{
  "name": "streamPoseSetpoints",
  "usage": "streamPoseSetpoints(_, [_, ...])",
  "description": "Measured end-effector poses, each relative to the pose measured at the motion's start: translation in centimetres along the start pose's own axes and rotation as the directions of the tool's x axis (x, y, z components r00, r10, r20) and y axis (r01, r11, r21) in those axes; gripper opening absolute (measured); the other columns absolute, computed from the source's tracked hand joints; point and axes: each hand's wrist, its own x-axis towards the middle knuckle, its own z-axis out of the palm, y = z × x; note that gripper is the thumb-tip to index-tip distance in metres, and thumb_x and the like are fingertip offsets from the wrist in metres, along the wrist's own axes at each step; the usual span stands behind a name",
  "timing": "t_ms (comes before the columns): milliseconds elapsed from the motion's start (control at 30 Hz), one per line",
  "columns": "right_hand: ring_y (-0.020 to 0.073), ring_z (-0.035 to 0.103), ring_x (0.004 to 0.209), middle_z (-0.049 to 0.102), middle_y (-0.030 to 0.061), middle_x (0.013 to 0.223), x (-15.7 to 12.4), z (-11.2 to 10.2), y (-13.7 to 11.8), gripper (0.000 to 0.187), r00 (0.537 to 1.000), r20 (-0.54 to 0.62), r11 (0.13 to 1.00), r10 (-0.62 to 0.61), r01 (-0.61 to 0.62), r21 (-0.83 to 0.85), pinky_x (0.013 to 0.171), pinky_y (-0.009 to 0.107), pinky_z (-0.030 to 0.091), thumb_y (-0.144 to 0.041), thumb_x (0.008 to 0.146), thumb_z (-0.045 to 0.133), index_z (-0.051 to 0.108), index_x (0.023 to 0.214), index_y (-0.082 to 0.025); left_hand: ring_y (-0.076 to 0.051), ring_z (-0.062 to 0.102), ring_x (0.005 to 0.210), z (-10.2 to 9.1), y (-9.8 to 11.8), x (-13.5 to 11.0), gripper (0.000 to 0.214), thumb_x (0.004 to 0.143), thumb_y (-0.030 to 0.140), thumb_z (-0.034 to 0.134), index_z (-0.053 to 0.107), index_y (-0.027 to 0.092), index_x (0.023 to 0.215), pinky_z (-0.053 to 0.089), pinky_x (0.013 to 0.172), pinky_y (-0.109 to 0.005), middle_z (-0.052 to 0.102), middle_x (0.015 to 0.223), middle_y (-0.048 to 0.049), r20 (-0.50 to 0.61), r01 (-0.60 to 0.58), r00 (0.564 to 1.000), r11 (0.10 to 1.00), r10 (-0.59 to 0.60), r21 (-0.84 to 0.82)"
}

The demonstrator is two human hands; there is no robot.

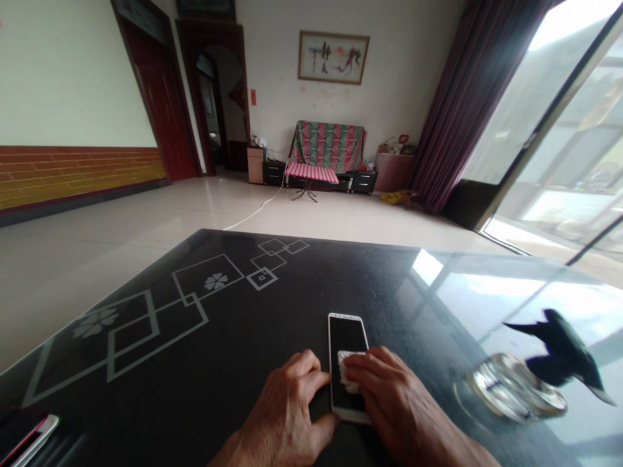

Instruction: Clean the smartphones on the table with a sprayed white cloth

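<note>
A white-framed smartphone lies screen up on the dark glossy table, its screen black. My left hand is at the phone's left side, fingers curled, with the index fingertip and thumb against its edge and lower left corner. Under the fingers of my right hand a folded white tissue or cloth is pressed on the screen. The right fingers hide part of the tissue and the phone's right edge.
To the right stands a clear glass object with a dark, pointed piece on it. At the lower left lies a stack of flat, phone-like items. Beyond the table are a small striped table and a cloth-covered item.
</note>
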Motion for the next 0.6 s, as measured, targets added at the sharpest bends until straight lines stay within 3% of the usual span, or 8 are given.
streamPoseSetpoints(167, [0.0177, 0.056, 0.091, 0.066, 0.0050, 0.108, 0.1, 0.0, -1.4, 0.029, 0.997, 0.069, 0.999, -0.021, 0.019, 0.029, 0.084, 0.032, 0.046, -0.005, 0.082, 0.045, 0.065, 0.098, -0.021, -0.017, 0.057, 0.080, 0.1, -0.1, -0.1, 0.020, 0.066, 0.016, 0.065, 0.063, 0.021, 0.086, 0.047, 0.071, -0.028, 0.055, 0.086, -0.0005, -0.001, 0.003, 1.000, 1.000, -0.003, -0.003])
streamPoseSetpoints(433, [0.0198, 0.056, 0.102, 0.064, 0.0064, 0.118, 1.1, 0.9, 2.6, 0.037, 0.995, -0.094, 0.996, -0.017, 0.008, -0.092, 0.089, 0.036, 0.046, -0.008, 0.088, 0.042, 0.062, 0.115, -0.023, -0.018, 0.057, 0.079, 0.1, -0.1, 0.0, 0.021, 0.067, 0.019, 0.067, 0.066, 0.021, 0.087, 0.048, 0.072, -0.029, 0.056, 0.086, -0.0014, -0.012, 0.002, 1.000, 1.000, -0.001, 0.014])
streamPoseSetpoints(600, [0.0192, 0.056, 0.100, 0.064, 0.0062, 0.118, 1.8, 0.7, 3.8, 0.037, 0.994, -0.105, 0.993, -0.020, 0.007, -0.118, 0.088, 0.036, 0.047, -0.011, 0.090, 0.041, 0.062, 0.117, -0.023, -0.019, 0.057, 0.079, 0.1, 0.0, -0.1, 0.024, 0.065, 0.019, 0.068, 0.067, 0.022, 0.089, 0.048, 0.072, -0.030, 0.057, 0.087, -0.0017, -0.016, -0.002, 1.000, 1.000, 0.002, 0.004])
